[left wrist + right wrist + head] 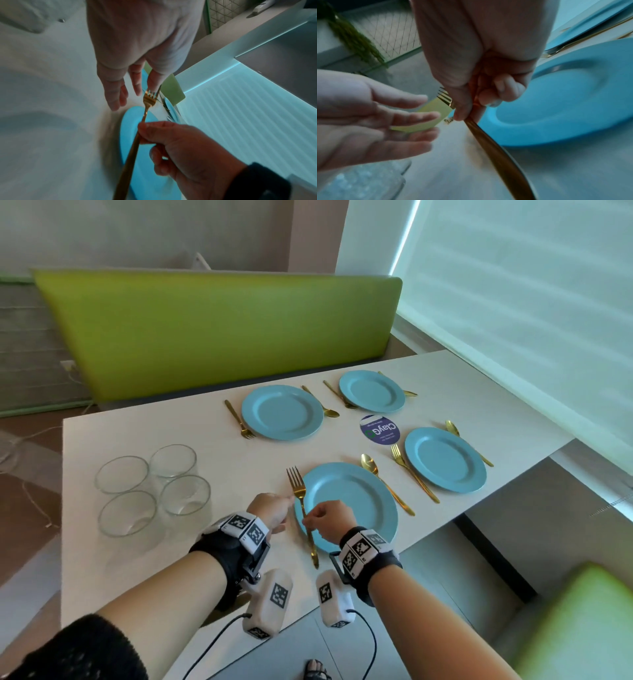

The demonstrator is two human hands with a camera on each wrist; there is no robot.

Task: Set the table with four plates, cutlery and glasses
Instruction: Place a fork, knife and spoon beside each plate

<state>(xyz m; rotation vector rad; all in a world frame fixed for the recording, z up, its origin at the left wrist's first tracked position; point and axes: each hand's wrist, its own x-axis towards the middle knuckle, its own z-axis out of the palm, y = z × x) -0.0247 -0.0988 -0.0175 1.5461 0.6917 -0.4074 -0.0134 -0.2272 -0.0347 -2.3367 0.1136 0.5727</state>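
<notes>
Our right hand (329, 521) has its fingers pinched round the gold fork (301, 508), sitting along the near plate's (356, 501) left rim. Our left hand (270, 510) is beside it, fingers loose and spread, holding nothing.

Fork handle (513, 169) blurred, edge-cropped
</notes>
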